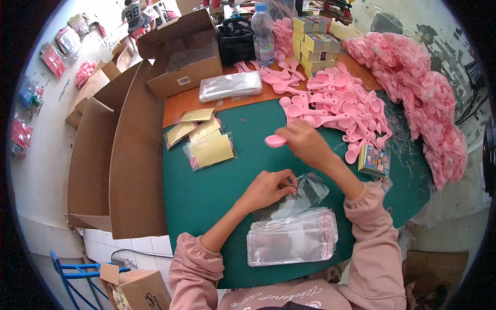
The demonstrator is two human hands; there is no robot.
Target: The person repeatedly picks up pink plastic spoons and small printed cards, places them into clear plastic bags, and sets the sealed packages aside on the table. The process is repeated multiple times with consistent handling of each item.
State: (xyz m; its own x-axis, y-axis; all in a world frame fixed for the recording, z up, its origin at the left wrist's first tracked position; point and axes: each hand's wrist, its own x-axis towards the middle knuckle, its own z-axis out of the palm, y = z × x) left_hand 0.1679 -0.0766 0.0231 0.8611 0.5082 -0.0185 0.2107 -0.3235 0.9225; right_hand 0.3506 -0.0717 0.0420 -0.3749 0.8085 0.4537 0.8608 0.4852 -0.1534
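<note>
My right hand (309,142) is closed on a pink plastic spoon (275,141), whose bowl points left above the green table. Below it, my left hand (269,189) pinches the edge of a clear plastic bag (309,192). That bag lies just beyond a stack of flat clear bags (290,238) near the front of the table. A large heap of pink spoons (349,106) spreads behind my right hand. Right of my right forearm stands a small stack of printed cards (374,160). On the left lie several packed bags (211,151) with yellowish cards and something pink inside.
Open cardboard boxes (135,170) stand along the left edge. At the back are a water bottle (263,39), a black bag (236,41), a clear-wrapped pack (230,86) and card stacks (316,46). Bagged pink spoons (413,88) line the right. Another person (135,18) is far left.
</note>
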